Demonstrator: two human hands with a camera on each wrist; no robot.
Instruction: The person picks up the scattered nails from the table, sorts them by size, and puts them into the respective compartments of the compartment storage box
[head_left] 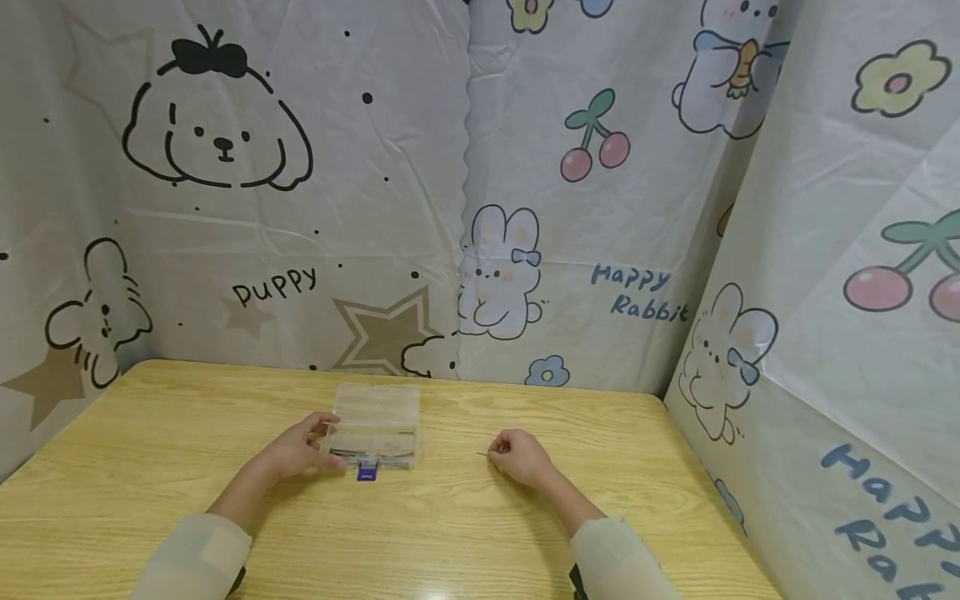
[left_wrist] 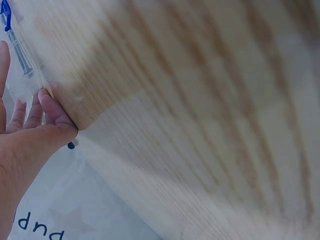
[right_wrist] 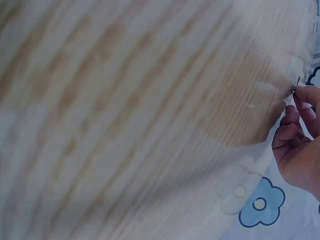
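Observation:
A clear plastic box (head_left: pixel 378 438) stands on the table with its transparent lid (head_left: pixel 377 404) swung up at the back and a blue latch (head_left: pixel 367 472) at its front. Thin metal rods (head_left: pixel 390 457) lie along its front part. My left hand (head_left: pixel 298 452) holds the box by its left side, thumb near the front edge. In the left wrist view, the fingers of that hand (left_wrist: pixel 30 145) curl at the box's edge. To the right of the box, my right hand (head_left: pixel 521 458) pinches a thin metal piece (right_wrist: pixel 298 80) between thumb and forefinger. Its exact kind is too small to tell.
The wood-grain table (head_left: pixel 435 533) runs back to a cloth curtain (head_left: pixel 390 183) printed with cartoon animals. Another printed curtain (head_left: pixel 795 350) hangs along the right side of the table.

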